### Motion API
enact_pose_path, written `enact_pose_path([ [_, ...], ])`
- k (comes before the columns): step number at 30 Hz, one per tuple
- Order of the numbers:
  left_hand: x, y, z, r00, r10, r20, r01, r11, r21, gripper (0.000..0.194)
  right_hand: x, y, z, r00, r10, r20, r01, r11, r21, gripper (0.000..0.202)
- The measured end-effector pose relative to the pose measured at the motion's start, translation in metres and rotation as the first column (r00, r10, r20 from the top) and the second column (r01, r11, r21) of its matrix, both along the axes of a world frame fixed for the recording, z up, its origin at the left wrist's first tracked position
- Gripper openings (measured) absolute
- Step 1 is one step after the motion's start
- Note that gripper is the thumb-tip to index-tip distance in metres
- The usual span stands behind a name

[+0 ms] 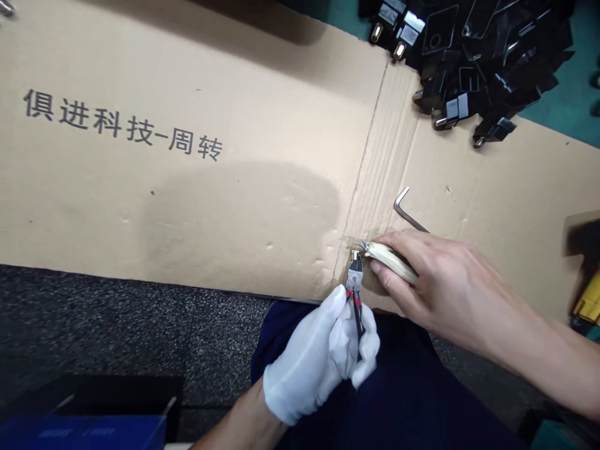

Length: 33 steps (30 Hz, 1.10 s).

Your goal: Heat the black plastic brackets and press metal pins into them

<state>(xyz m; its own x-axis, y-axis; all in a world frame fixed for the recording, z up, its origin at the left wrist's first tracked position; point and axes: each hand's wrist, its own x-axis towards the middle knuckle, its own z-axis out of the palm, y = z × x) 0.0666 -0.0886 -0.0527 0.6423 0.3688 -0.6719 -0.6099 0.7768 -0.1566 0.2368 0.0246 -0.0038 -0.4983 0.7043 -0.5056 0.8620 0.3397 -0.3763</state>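
Observation:
My left hand (323,350), in a white glove, is closed around the handles of small pliers (355,281) with red and black grips. In the jaws of the pliers sits a small brass-coloured metal piece (355,255). My bare right hand (435,281) grips a cream-handled tool (390,259) with a short metal tip. That tip is right beside the brass piece; whether the two touch I cannot tell. Just beyond my right hand lies an L-shaped hex key (407,211), its lower end partly covered by the hand.
Cardboard (262,106) with printed characters covers the work surface. A pile of black box-shaped parts (487,69), some with brass-coloured ends, lies at the top right. At the right edge is a yellow and black object (588,300); a blue box (84,431) stands at lower left.

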Motion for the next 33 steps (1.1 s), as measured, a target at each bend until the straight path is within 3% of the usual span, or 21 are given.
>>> enact_pose_path([
  [4, -0.004, 0.0, -0.005, 0.995, -0.01, 0.098, 0.01, 1.0, -0.003, 0.059, 0.016, -0.006, 0.001, 0.962, 0.201, 0.183, -0.242, 0.94, 0.241, 0.026],
  [10, -0.01, -0.001, -0.013, 0.971, -0.012, 0.239, 0.029, 0.997, -0.066, 0.062, 0.023, -0.007, -0.002, 0.908, 0.318, 0.272, -0.397, 0.861, 0.317, 0.028],
  [23, -0.01, -0.004, -0.015, 0.949, 0.047, 0.312, -0.016, 0.995, -0.1, 0.066, 0.016, -0.004, -0.004, 0.883, 0.354, 0.308, -0.449, 0.826, 0.339, 0.024],
  [33, -0.009, -0.007, -0.018, 0.932, 0.104, 0.348, -0.069, 0.991, -0.11, 0.063, 0.017, -0.007, -0.002, 0.926, 0.311, 0.216, -0.369, 0.866, 0.337, 0.03],
])
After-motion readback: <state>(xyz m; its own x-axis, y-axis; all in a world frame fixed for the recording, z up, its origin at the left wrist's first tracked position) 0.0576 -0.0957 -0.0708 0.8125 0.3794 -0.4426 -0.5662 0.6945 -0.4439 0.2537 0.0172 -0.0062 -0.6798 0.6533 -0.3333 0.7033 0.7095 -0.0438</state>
